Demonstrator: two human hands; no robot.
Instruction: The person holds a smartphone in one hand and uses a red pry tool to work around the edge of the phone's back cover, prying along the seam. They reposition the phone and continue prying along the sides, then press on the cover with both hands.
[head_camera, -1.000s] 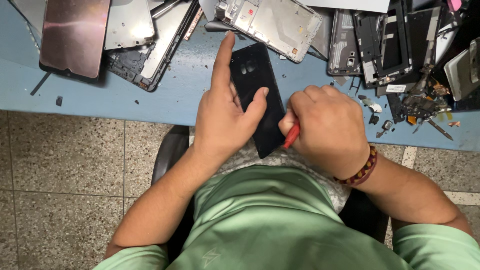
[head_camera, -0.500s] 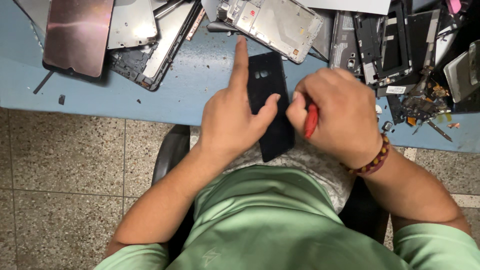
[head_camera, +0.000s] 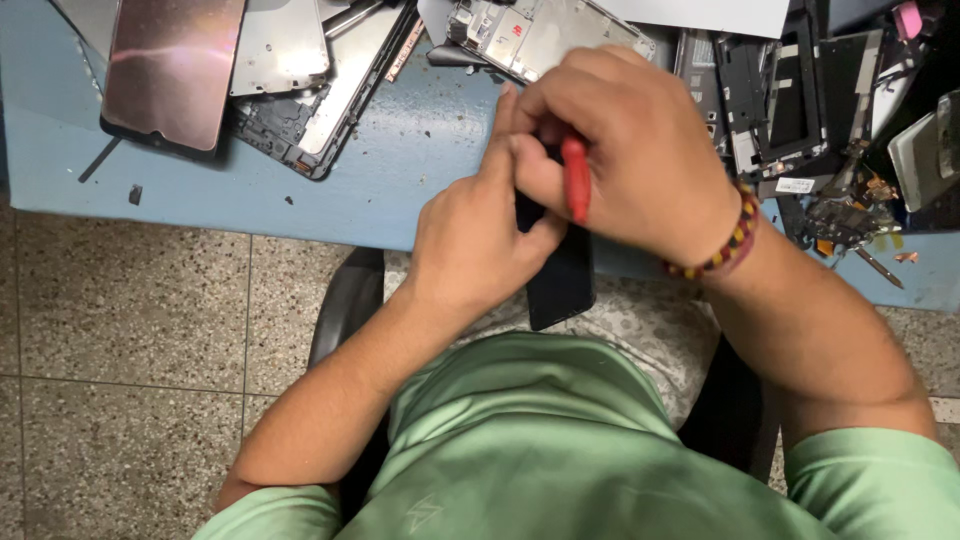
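Note:
My left hand (head_camera: 478, 225) grips a black phone (head_camera: 562, 280) at the near edge of the blue table (head_camera: 420, 160), index finger stretched up along the phone's left side. The phone's lower end hangs over my lap. My right hand (head_camera: 625, 150) covers the phone's upper part and pinches a small red tool (head_camera: 575, 180) against it. A beaded bracelet (head_camera: 725, 240) circles my right wrist. The top half of the phone is hidden beneath both hands.
A phone with a pinkish reflective screen (head_camera: 172, 70) lies at the table's far left beside opened phone frames (head_camera: 320, 90). A stripped phone chassis (head_camera: 540, 35) lies behind my hands. Dark phone parts and small components (head_camera: 840, 130) crowd the right side. Speckled floor lies below.
My right hand with the red tool has slid up from the phone's lower right edge to its top. My left hand and the phone shifted right and slightly up.

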